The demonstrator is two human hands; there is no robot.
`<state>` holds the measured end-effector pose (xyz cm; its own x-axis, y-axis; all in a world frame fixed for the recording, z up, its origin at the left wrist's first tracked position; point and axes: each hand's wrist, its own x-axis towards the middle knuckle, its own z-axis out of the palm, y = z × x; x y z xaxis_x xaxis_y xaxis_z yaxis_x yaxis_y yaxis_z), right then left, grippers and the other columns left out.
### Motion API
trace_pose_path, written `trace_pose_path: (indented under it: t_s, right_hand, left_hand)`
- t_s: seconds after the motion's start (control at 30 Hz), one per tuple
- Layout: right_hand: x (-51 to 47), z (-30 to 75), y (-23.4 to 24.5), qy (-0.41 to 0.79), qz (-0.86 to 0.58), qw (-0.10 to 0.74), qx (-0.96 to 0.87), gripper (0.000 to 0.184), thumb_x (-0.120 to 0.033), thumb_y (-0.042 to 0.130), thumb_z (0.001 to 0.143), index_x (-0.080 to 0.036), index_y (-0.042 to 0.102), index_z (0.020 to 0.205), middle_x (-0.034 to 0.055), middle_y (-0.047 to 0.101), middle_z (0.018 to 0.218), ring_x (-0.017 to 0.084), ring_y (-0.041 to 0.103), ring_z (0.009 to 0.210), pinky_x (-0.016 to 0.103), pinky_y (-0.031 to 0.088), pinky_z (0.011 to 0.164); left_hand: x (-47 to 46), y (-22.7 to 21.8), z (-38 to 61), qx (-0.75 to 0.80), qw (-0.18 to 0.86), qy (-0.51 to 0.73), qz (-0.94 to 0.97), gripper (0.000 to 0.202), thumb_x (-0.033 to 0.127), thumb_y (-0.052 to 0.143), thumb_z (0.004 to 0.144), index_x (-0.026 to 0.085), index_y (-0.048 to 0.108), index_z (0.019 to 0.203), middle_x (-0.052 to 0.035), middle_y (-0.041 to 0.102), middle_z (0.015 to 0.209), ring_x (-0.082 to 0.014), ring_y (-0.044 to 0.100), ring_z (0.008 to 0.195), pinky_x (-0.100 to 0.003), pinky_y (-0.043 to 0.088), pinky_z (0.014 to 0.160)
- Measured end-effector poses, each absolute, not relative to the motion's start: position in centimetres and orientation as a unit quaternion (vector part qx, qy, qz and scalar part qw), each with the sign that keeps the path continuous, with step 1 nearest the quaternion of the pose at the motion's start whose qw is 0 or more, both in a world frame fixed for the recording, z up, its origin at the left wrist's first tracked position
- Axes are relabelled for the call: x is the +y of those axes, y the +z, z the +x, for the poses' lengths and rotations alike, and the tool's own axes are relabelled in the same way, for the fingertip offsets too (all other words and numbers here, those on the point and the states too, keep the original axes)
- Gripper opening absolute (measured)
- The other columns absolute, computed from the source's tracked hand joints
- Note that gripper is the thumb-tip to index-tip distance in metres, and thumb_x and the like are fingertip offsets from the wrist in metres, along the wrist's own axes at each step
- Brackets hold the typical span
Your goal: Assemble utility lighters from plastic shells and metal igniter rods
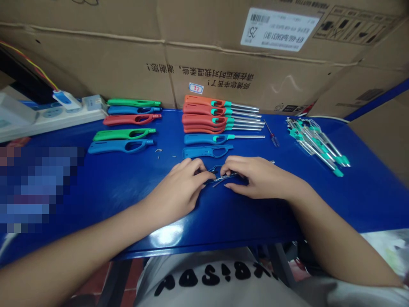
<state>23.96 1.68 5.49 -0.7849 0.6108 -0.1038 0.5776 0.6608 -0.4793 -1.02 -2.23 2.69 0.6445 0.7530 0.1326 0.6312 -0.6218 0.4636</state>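
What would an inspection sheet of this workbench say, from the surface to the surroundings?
Surface: blue table, glossy.
Job's things: blue lighter part between both hands; empty blue shell just behind.
Clutter: orange lighters, coloured shells, metal-tube inserts, screwdriver, small metal bits.
Grips: left hand and right hand pinch the part.
Cables: red and yellow wires above a power strip.
Surroundings: cardboard boxes.

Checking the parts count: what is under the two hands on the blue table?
Pinched between the left hand and right hand, a blue shell with thin metal pieces shows. The palms cover its ends, so its full shape stays hidden.
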Motion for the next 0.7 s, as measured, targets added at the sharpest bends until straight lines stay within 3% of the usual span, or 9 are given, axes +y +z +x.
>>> trace_pose_path:
  t_s: [0.3, 0.7]
  right_hand:
    - [1.78, 23.83, 5.46, 0.244, -0.327, 0.032, -0.912, 0.024, -0.025, 0.063, 0.092, -0.022, 0.063, 0.116, 0.0057, 0.068, 0.115, 0.020, 0.065, 0.100, 0.030, 0.047, 0.080]
    - [1.55, 23.61, 5.57, 0.214, -0.338, 0.022, -0.916, 0.014, -0.028, 0.065, 0.091, -0.021, 0.060, 0.102, 0.0048, 0.068, 0.104, 0.020, 0.064, 0.092, 0.029, 0.043, 0.075]
  left_hand:
    - [-2.38, 2.59, -0.95, 0.391, 0.170, 0.159, 0.891, 0.034, 0.010, 0.046, 0.099, 0.021, 0.064, 0.126, -0.0089, 0.058, 0.109, -0.0253, 0.052, 0.102, -0.043, 0.049, 0.089]
    - [-2.44, 2.68, -0.94, 0.393, 0.174, 0.152, 0.890, 0.034, 0.011, 0.047, 0.099, 0.021, 0.066, 0.125, -0.0092, 0.057, 0.109, -0.0254, 0.052, 0.101, -0.043, 0.050, 0.090]
